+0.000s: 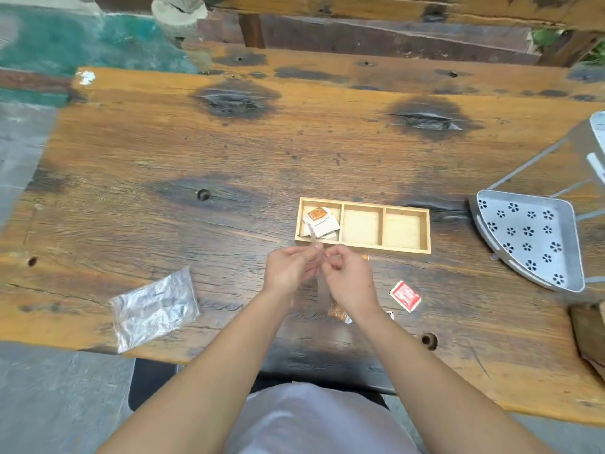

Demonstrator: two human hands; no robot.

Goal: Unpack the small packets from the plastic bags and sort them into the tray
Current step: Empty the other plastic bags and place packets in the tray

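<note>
Both hands up over the worn brown wooden table (229, 152), just in front of the tray. Left hand (288, 270) and right hand (348, 280) each pinch the top of a thin clear plastic bag (322, 290) between them, fingertips closed on the film; the bag hangs down between the wrists (blurred, contents hard to read). An orange-and-white small packet (337, 312) shows at its lower end, inside or just under it, can't tell which.

Pale three-compartment wooden tray (363, 245) sits just beyond the hands. Left compartment holds a loose pile of white and orange packets (319, 221); middle and right compartments bare.

Red-and-white square packet (405, 295) lies flat on the table right of the right wrist. Crumpled empty clear plastic bag (154, 308) lies near the table's front edge, well left of the hands. Grey perforated metal corner shelf (530, 237) on the right, apart from the tray.
</note>
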